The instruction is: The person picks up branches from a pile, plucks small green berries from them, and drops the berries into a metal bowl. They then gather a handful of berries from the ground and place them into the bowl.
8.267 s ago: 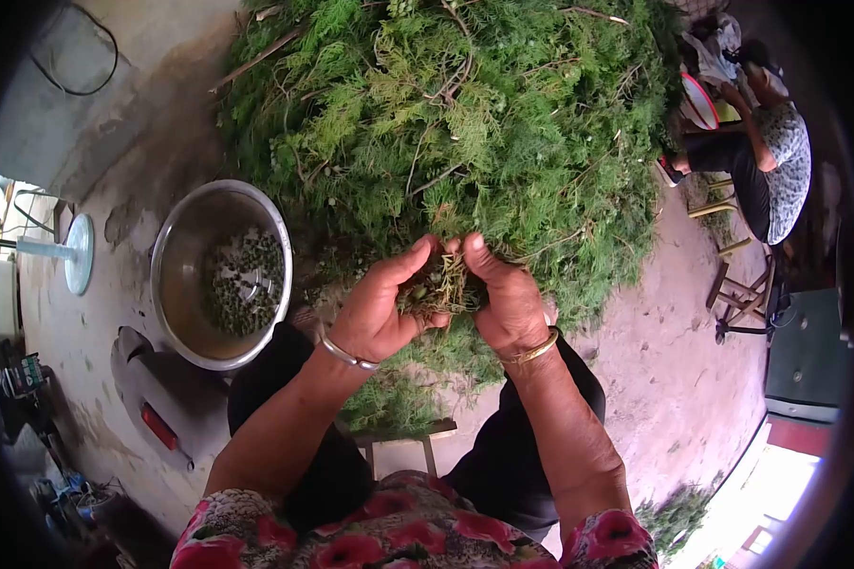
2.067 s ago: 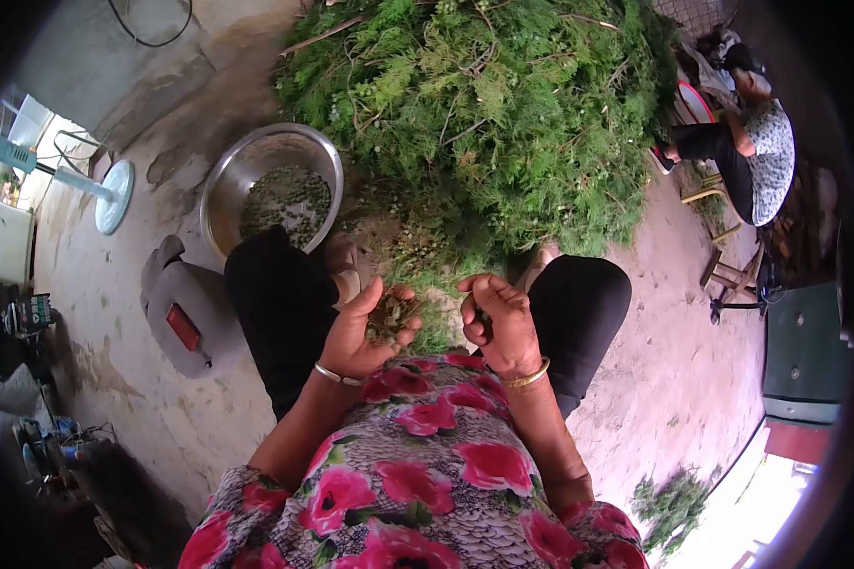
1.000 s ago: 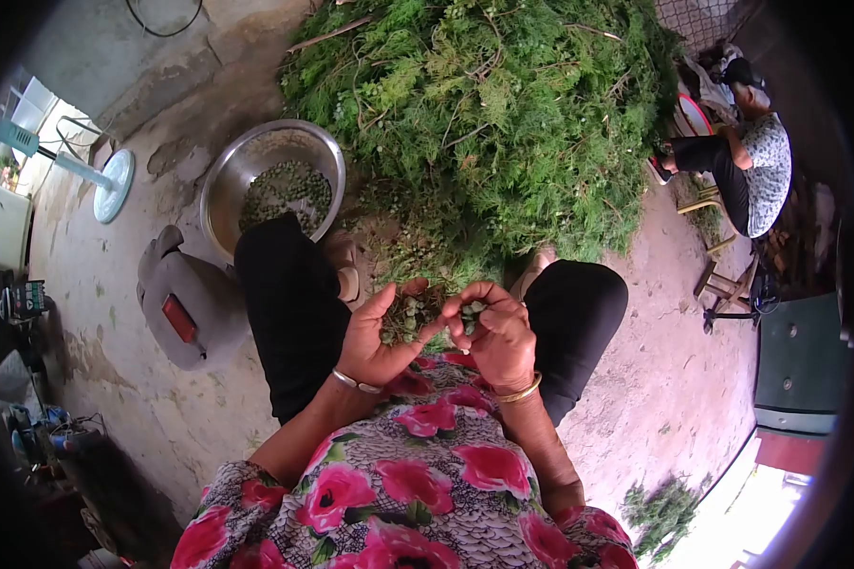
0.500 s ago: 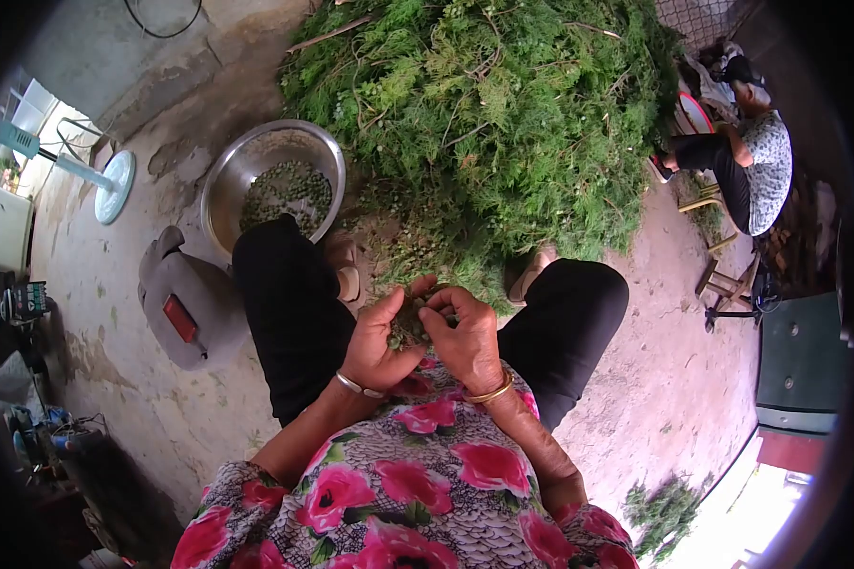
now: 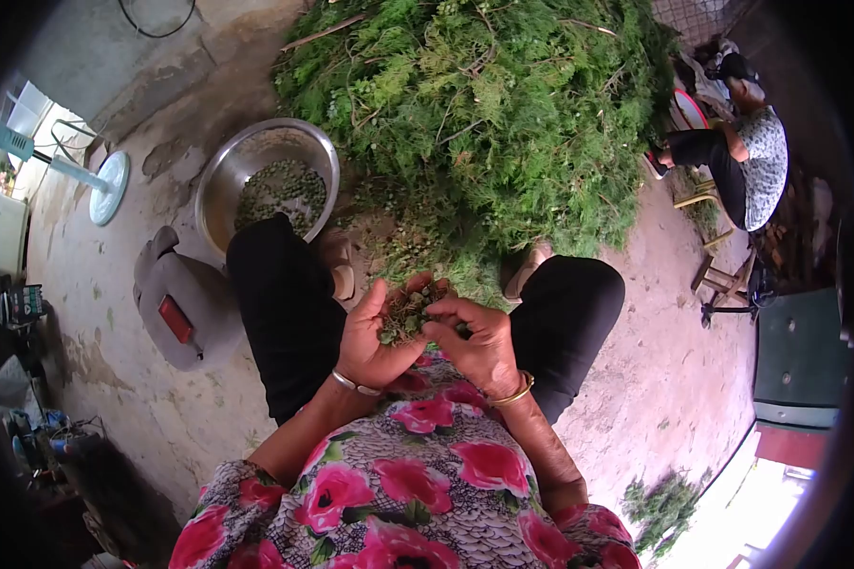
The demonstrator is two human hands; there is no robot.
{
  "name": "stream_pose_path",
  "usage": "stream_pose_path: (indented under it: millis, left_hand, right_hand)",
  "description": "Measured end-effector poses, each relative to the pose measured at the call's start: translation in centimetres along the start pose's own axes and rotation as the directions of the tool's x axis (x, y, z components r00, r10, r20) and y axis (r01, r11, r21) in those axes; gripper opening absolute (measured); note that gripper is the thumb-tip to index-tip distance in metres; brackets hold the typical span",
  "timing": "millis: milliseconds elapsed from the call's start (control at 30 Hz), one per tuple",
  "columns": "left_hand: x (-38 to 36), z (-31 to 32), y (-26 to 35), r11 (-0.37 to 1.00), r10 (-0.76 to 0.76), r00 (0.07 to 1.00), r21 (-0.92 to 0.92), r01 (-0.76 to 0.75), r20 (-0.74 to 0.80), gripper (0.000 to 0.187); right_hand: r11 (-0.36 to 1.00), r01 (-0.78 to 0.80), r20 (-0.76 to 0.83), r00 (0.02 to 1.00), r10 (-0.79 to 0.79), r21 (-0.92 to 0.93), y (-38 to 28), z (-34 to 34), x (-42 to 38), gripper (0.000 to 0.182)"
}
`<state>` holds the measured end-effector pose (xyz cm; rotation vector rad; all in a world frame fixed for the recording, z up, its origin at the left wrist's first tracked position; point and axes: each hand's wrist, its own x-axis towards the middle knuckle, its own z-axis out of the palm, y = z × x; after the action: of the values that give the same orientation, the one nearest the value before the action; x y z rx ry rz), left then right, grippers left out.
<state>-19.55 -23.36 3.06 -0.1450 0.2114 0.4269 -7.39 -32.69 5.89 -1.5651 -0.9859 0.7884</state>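
My left hand (image 5: 375, 334) is cupped, palm up, around a clump of small green cones and dry brownish leaf bits (image 5: 406, 318). At the right side of that clump, the thumb and fingertips of my right hand (image 5: 479, 339) are pinched together. A few small round green cones (image 5: 462, 330) show in the curl of my right fingers. Both hands are above my lap, between my knees. Beyond them a wide metal basin (image 5: 328, 156) holds many small green cones (image 5: 280, 194). A large pile of leafy evergreen branches (image 5: 484, 123) lies ahead.
Left of my knee is a grey cushion-like object (image 5: 157, 275) with a red phone-like item (image 5: 176, 319) on it. A light blue fan (image 5: 110, 188) stands further left. Another person (image 5: 754, 152) sits at the far right. A loose branch (image 5: 662, 507) lies at lower right.
My left hand has opened out, so more of the clump shows. My right hand has shifted slightly right and down, its fingertips still at the clump. The view has moved slightly.
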Motion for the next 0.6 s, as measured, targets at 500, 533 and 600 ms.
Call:
stream_pose_path:
  millis: [500, 533, 600]
  left_hand:
    - [-0.2, 1.1, 0.0, 0.993, 0.059, 0.996, 0.102, -0.065, 0.062, 0.064]
    - [-0.1, 1.1, 0.0, 0.992, 0.067, 0.996, 0.102, -0.072, 0.060, 0.064]
    - [-0.1, 1.1, 0.0, 0.992, 0.075, 0.995, 0.101, -0.081, 0.059, 0.063]
  right_hand:
    - [0.971, 0.045, -0.046, 0.997, -0.058, -0.237, -0.6, 1.2, 0.0, 0.014]
    - [0.972, 0.035, -0.059, 0.997, -0.050, -0.234, -0.5, 1.2, 0.0, 0.013]
    - [0.994, 0.023, -0.096, 0.995, -0.034, -0.106, 0.1, 1.4, 0.1, 0.012]
